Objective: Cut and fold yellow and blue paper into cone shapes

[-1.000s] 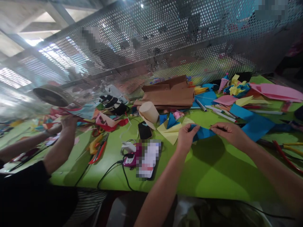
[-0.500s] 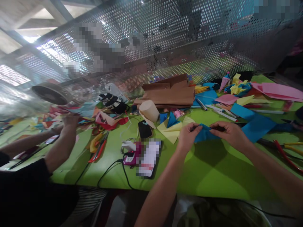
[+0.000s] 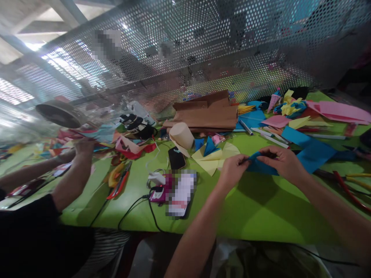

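Note:
My left hand [image 3: 235, 170] pinches the left end of a blue paper piece [image 3: 262, 166] just above the green table [image 3: 246, 216]. On the same paper's upper edge, my right hand [image 3: 276, 158] is closed, thumb against fingers. The paper hangs between and below both hands, partly covered by the fingers. Left of my left hand lie yellow paper sheets [image 3: 210, 160] with a small folded blue piece [image 3: 211, 146] on top. A larger blue sheet [image 3: 314, 154] lies beyond my right hand.
A phone [image 3: 182, 193], a purple power strip [image 3: 160, 191] with cables and red-handled pliers [image 3: 119, 185] lie to the left. Brown paper [image 3: 205, 116] and markers [image 3: 272, 139] sit behind. Another person's hands [image 3: 84, 148] work at far left; red-handled pliers [image 3: 344, 189] lie right.
Both hands have shifted slightly on the blue paper; its left part is now raised between my fingers and more of it extends under my right hand.

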`<state>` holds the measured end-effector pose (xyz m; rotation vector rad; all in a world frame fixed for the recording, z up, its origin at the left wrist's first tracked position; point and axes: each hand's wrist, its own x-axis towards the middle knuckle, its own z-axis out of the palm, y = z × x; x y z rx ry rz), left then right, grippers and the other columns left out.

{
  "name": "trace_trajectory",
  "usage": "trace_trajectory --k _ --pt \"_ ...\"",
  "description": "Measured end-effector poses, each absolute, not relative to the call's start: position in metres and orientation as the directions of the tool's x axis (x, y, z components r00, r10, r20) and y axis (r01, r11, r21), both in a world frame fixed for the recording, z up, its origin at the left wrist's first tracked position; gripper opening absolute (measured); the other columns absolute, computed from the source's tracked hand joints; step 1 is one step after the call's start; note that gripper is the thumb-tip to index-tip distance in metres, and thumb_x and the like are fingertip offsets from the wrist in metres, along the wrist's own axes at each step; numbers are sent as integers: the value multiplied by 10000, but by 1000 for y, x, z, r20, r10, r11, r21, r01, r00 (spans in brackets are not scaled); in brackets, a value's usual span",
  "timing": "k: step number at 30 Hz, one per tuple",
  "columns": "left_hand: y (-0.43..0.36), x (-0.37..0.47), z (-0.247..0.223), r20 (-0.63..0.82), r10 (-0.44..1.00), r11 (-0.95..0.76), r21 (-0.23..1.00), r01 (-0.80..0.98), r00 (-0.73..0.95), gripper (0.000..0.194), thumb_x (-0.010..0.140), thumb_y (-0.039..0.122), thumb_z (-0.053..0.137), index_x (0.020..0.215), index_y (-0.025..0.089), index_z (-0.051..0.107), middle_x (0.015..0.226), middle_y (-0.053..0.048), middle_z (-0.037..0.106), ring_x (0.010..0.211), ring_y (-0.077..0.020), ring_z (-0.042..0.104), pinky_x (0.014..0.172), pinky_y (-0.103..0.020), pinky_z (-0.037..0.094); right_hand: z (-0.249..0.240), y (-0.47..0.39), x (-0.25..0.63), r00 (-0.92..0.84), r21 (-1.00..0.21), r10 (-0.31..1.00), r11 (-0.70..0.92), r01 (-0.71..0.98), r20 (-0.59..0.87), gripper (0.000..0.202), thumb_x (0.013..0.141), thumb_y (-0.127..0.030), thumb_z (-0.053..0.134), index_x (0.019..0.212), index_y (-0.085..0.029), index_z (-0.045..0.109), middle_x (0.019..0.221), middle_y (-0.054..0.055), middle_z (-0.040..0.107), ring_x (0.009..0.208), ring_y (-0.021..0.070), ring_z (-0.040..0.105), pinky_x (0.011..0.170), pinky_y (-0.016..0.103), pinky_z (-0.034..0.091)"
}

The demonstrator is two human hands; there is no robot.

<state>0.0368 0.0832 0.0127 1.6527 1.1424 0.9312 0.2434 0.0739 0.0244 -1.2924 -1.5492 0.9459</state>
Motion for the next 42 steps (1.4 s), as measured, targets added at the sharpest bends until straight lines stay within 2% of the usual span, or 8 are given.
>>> trace_trajectory --k 6,11,18,24,28,32,38,42 --pt "86 33 18 3 948 -72 976 205 317 226 900 379 669 935 169 746 753 -32 701 659 -159 690 594 -232 428 30 76 248 54 -958 993 87 274 105 465 703 -667 811 793 -215 745 771 31 695 726 198 554 682 342 435" --pt "88 28 25 55 945 -107 983 148 323 277 940 417 631 891 168 741 762 -35 691 658 -160 715 596 -228 454 33 75 249 96 -977 989 89 193 110 456 681 -637 846 788 -210 726 791 22 671 741 191 524 698 344 414" --pt "89 30 23 76 956 -70 997 -31 284 395 794 396 823 1094 150 747 849 -57 743 731 -161 710 733 -271 540 32 76 254 199 -995 980 0 96 19 382 686 -571 850 806 -240 700 669 -15 550 593 146 393 545 324 301" --pt "91 32 18 76 961 -51 994 -97 267 420 802 534 786 953 144 747 817 -59 721 692 -169 711 678 -279 545 32 77 254 162 -998 987 0 62 10 339 712 -533 854 808 -248 697 716 1 586 633 166 449 571 329 334" --pt "91 32 18 81 963 -61 995 -84 258 444 789 576 780 866 143 728 771 -51 705 660 -162 696 657 -269 528 32 77 251 151 -999 989 -7 46 0 368 693 -562 858 811 -250 703 717 6 603 637 179 477 572 334 367" --pt "90 28 22 73 960 -67 997 -31 270 371 850 527 728 836 156 720 753 -55 714 683 -171 688 681 -270 511 33 75 251 128 -999 992 13 35 17 380 687 -570 860 786 -243 694 734 3 602 647 174 489 583 331 395" --pt "84 28 28 250 916 -356 866 351 313 207 927 372 653 953 210 780 910 -61 764 824 -208 654 734 -273 435 29 72 251 85 -939 974 179 293 212 298 796 -547 783 831 -258 724 816 25 666 784 226 579 711 367 457" --pt "83 31 23 245 902 -376 851 366 354 267 953 396 605 877 205 775 762 -32 701 711 -184 580 658 -264 380 29 70 244 19 -935 984 160 317 176 307 784 -559 784 875 -268 749 858 35 719 840 253 631 749 382 498"
